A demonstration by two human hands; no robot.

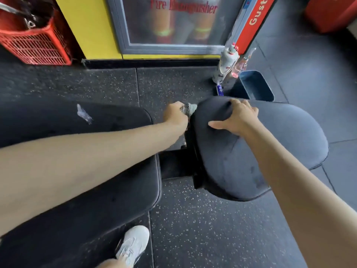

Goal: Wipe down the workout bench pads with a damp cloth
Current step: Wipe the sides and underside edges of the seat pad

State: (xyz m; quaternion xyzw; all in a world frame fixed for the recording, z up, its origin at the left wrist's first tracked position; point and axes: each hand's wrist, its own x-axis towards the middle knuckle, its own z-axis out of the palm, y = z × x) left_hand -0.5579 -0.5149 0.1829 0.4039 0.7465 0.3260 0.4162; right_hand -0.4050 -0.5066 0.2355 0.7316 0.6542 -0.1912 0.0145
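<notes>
The bench has two black pads: a long back pad (pixel 108 190) at the left and a rounded seat pad (pixel 270 147) at the right. My left hand (pixel 174 116) grips a bunched grey cloth (pixel 190 109) and holds it against the far left edge of the seat pad, in the gap between the pads. My right hand (pixel 237 118) grips the far end of the seat pad, fingers curled over its edge and thumb spread on top. A torn patch (pixel 84 114) shows on the back pad.
Speckled black rubber floor (pixel 193 229) surrounds the bench. A blue bin (pixel 257 86) and spray bottles (pixel 226 64) stand beyond the seat. A red crate (pixel 36 45) sits far left, a fire extinguisher cabinet (pixel 173 26) behind. My white shoe (pixel 133 246) is beside the back pad.
</notes>
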